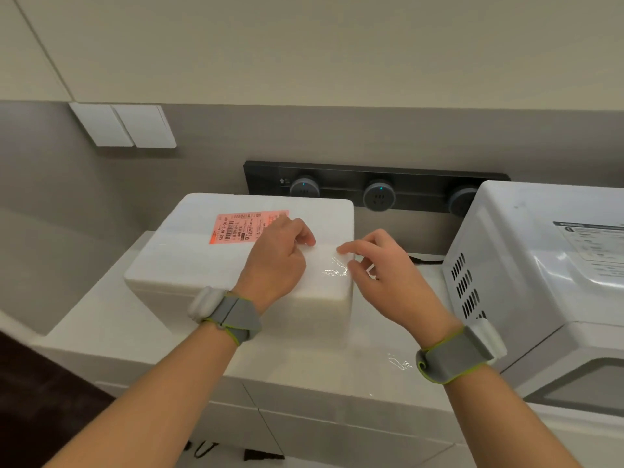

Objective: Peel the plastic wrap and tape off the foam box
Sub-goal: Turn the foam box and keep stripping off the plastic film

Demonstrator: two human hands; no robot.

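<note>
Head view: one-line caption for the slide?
Left hand and right hand pick at clear plastic wrap on a white foam box bearing a pink label.

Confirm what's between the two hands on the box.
Head view: between left hand and right hand, just foam box lid with a crinkled clear wrap patch.

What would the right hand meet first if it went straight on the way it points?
Probably the left hand, just across a small gap above the box; depth is unclear, so it might brush the box top first.
</note>
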